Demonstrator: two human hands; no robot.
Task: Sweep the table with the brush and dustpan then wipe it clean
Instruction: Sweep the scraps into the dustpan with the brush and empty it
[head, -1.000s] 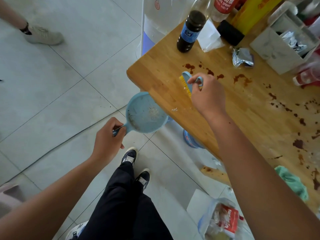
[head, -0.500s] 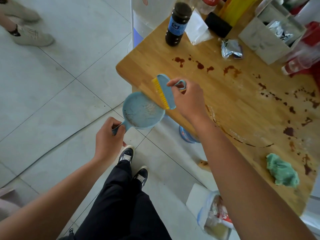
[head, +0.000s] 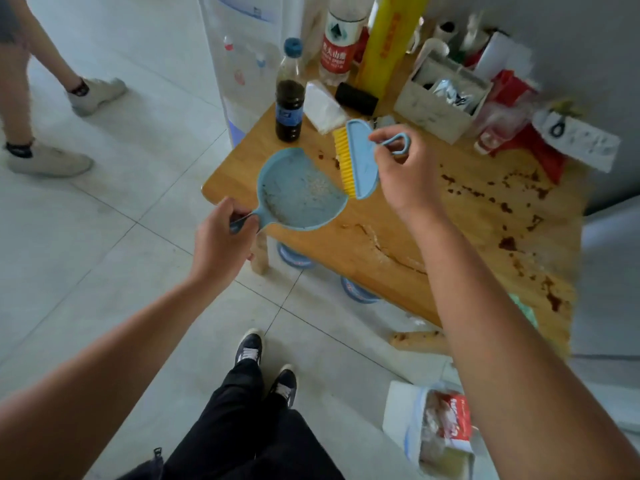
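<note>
Crumbs (head: 317, 187) could spill back: the blue dustpan (head: 301, 192) hangs at the table (head: 485, 230) corner w/ only the left hand (head: 221, 244) fingers curled round its handle, so any tilt dumps them. Right hand (head: 408, 178) pinches the brush (head: 356, 161) by its loop, bristles at the pan's rim. Vs 0.5 s ago, the pan sat below the edge (now raised over it); brown stains (head: 507, 242) remain unwiped.

Left hand (head: 221, 237) grips round blue plastic dustpan (head: 298, 192); right hand (head: 405, 174) pinches blue yellow-bristled brush (head: 356, 161) above stained wooden table (head: 450, 237).
</note>
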